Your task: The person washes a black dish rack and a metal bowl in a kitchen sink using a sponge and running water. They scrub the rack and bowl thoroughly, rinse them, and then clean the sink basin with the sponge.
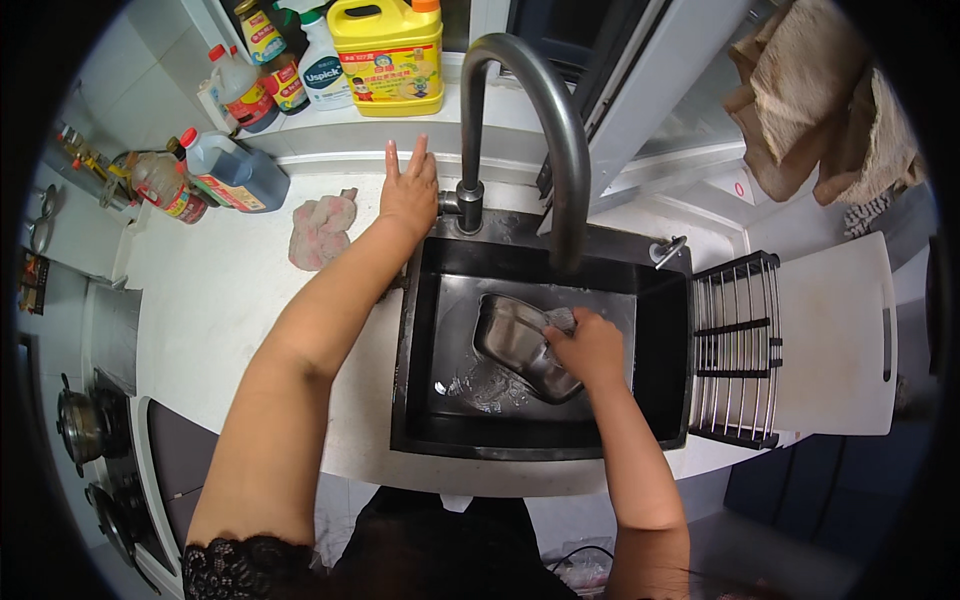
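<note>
A rectangular metal container (512, 338) sits tilted in the black sink (540, 452), with water pooled and splashed around it. My right hand (592, 348) is closed over a grey scouring pad (560, 319) at the container's right side. Partly hidden by those fingers, the container's far right edge cannot be made out. Up at the sink's back left corner, my left hand (408, 195) has its fingers stretched out and spread, beside the side lever (449, 203) of the tall curved tap (570, 150). Whether the hand touches the lever is hard to tell.
Left of the sink lies a crumpled pinkish cloth (322, 230) on the white counter. Several bottles and a yellow jug (388, 62) line the sill and back corner. A metal rack (737, 348) and white cutting board (835, 335) stand at right; brown cloths (805, 95) hang above.
</note>
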A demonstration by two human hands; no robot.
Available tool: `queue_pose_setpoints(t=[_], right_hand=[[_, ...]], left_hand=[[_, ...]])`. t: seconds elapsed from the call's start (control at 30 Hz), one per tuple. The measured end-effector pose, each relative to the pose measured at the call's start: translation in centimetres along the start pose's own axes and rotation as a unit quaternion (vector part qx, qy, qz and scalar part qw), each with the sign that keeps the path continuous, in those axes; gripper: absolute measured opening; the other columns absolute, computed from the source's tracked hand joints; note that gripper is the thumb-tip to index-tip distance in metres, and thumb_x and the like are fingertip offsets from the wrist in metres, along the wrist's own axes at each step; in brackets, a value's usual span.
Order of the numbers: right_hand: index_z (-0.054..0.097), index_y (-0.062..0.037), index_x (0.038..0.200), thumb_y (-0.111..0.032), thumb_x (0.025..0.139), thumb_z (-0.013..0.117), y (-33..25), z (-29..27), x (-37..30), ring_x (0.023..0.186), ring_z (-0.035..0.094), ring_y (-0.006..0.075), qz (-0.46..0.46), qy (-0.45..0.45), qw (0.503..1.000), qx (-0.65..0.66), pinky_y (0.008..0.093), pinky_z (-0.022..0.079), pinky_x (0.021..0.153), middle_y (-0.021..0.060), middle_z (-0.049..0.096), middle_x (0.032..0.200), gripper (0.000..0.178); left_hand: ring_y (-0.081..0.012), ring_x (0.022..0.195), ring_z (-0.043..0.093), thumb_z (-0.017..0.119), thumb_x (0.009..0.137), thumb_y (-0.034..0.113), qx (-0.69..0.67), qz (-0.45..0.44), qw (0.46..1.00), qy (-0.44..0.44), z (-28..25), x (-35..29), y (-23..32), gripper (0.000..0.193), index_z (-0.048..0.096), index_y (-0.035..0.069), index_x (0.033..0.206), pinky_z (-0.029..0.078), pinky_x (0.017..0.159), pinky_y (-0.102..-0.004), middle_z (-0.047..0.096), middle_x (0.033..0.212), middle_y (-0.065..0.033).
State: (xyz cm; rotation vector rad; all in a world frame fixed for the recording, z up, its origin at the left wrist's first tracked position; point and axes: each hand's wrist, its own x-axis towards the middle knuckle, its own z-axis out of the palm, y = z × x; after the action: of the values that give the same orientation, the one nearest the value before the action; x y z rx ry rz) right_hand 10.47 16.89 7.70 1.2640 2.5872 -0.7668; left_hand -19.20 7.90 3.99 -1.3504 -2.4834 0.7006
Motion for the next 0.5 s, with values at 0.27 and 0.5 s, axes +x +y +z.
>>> queue_pose_setpoints(t=[0.27,0.5], right_hand=[[0.065,-0.0058,0.092,-0.04,0.072,0.071,0.0,1.2,1.5,0.086,0.064,0.0367,-0.036,0.002,0.999,-0.018,0.0442,0.05,0.076,0.018,0.067,0.084,0.04],[0.065,-0.0038,0.091,-0.034,0.074,0.071,2.1,1.4,4.9,0.08,0.063,0.0361,-0.097,-0.069,0.972,0.203,0.0427,0.049,0.072,0.0182,0.066,0.083,0.035]], left_hand=[[-0.0343,0.105,0.057,0.068,0.077,0.025,-0.505,0.073,0.851,0.122,-2.5,-5.8,4.7,0.039,0.062,0.003,0.108,0.045,0.091,-0.037,0.061,0.108,-0.0186],[-0.0251,0.071,0.062,0.054,0.093,0.035,-0.739,0.079,0.653,-0.145,2.6,-10.6,11.5,0.036,0.063,0.001,0.085,0.047,0.064,-0.0349,0.066,0.077,-0.0132]])
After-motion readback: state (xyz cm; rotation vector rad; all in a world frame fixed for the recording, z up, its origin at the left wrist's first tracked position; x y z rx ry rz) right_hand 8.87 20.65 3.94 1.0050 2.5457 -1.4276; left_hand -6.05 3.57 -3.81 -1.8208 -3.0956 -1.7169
